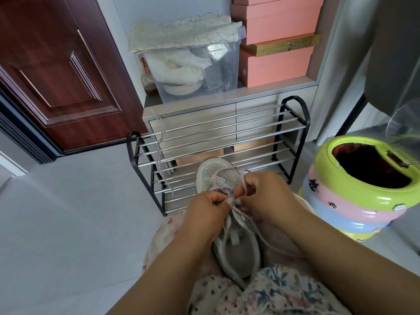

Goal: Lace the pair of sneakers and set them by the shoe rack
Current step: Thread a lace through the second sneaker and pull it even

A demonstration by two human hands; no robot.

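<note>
One grey sneaker (pixel 229 223) lies on the person's lap, toe toward the shoe rack (pixel 218 153); its partner is not in sight. Both the left hand (pixel 205 214) and right hand (pixel 270 198) pinch the pale lace (pixel 221 189) over its tongue, hiding the eyelets. A second lace (pixel 160 155) hangs from the rack's rails. Four pink boxes (pixel 276 64), partly cut off, one clear bin (pixel 195 71), grey tiled floor (pixel 68 223).
</note>
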